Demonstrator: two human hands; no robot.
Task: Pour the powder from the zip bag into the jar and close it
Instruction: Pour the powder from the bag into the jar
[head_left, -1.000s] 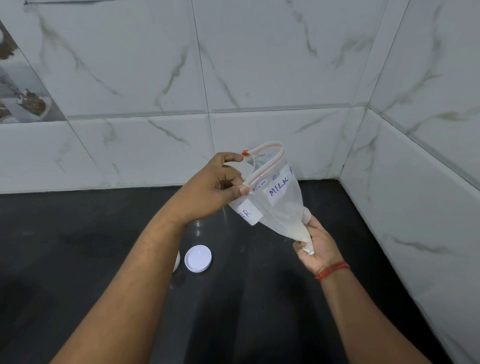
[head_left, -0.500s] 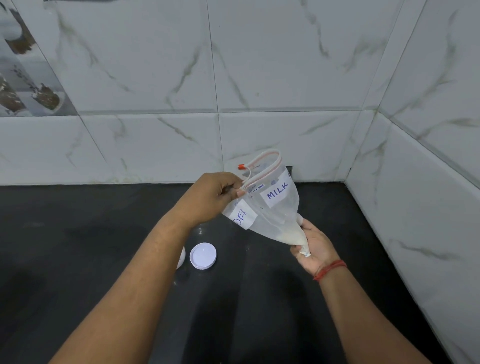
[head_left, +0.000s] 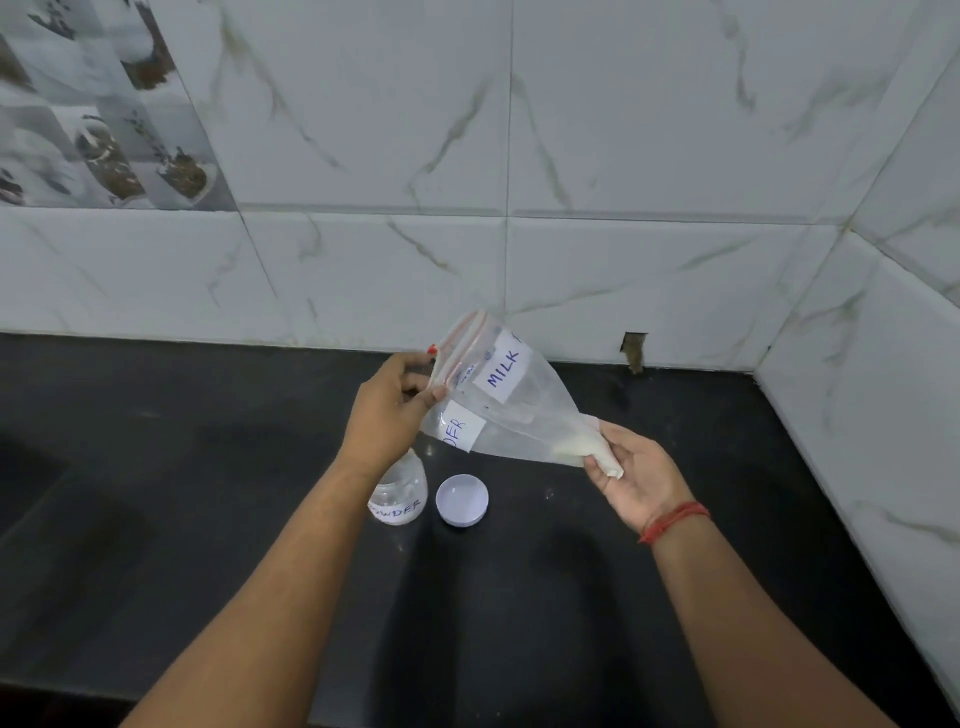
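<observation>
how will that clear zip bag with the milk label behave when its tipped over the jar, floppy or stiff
Probably floppy: the clear plastic zip bag creases and sags between the left hand pinching its mouth and the right hand holding its bottom corner. Likely light, since only a little white powder sits in that corner. The film may fold and trap powder while pouring.

Both hands (head_left: 387, 415) (head_left: 631, 480) hold the zip bag (head_left: 524, 415) above the jar (head_left: 399, 496).

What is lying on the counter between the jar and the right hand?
In the head view, the white lid lies open side up beside the jar, left of the right hand.
</observation>
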